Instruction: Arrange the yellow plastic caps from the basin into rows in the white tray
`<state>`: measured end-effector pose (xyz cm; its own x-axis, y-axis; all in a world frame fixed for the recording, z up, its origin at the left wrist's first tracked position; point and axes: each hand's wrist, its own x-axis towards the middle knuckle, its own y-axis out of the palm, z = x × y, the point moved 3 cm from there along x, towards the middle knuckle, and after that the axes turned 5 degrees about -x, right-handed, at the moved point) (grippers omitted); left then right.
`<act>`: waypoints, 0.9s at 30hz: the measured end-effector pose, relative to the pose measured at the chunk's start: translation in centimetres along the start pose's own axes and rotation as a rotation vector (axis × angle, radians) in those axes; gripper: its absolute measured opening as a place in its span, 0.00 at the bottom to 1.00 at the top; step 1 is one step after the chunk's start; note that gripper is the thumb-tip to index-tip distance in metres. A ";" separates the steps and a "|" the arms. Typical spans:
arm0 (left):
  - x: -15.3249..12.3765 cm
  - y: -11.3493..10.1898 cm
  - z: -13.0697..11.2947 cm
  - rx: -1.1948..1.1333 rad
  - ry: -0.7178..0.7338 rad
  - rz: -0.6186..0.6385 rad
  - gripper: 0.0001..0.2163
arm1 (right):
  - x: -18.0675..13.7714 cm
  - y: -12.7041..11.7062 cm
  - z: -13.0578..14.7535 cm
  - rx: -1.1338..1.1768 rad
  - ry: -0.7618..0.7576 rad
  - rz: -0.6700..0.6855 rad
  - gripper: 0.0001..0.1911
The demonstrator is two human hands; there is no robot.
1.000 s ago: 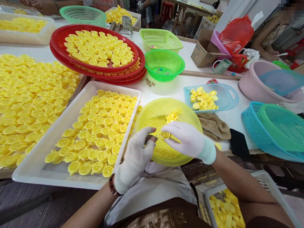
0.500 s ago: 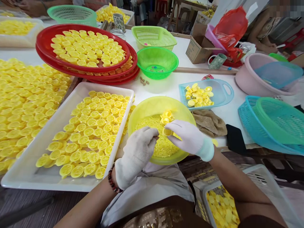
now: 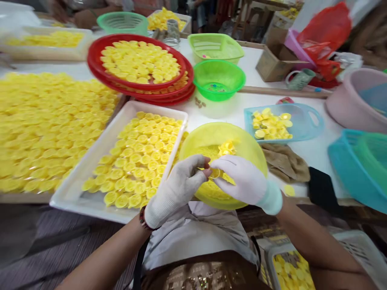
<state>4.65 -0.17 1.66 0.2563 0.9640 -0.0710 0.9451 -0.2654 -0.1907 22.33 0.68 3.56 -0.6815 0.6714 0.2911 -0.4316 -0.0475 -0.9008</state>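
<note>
My right hand (image 3: 242,179), in a white glove, grips a small yellow plastic cup (image 3: 215,173) over a yellow basin (image 3: 193,139). My left hand (image 3: 187,175), also gloved but with bare fingertips, has thumb and fingers bent together at the cup's left edge; whatever they pinch is too small to make out. Small yellow pellets (image 3: 208,151) cover the basin's bottom, partly hidden by my hands. A little heap of yellow cups (image 3: 226,148) lies on them, just beyond my right fingers.
Left of the basin, a white tray (image 3: 72,192) carries rows of filled yellow cups. Red trays (image 3: 93,52) are stacked behind it. A blue tray (image 3: 305,125) with loose yellow pieces, a brown cloth (image 3: 286,162) and a black flat object (image 3: 323,187) lie to the right.
My left hand has come right, from above the pellets to the edge of the cup. My right hand still holds the cup. The whole view has swung to the left.
</note>
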 end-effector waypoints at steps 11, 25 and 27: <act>-8.7 -14.2 0.3 0.764 -0.005 -0.421 0.08 | 7.7 2.6 6.5 0.105 -0.265 0.209 0.15; -10.7 -24.1 4.9 1.161 -0.381 0.021 0.07 | 18.6 16.5 16.6 0.483 -0.520 0.371 0.14; -11.0 -24.2 4.7 1.147 -0.384 0.059 0.09 | 19.1 17.6 16.6 0.467 -0.503 0.400 0.14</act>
<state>-22.01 -4.45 2.46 0.0328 0.9333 -0.3577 0.1550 -0.3583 -0.9206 -8.12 0.39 -1.37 -0.9743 0.1282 0.1852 -0.2250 -0.5942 -0.7722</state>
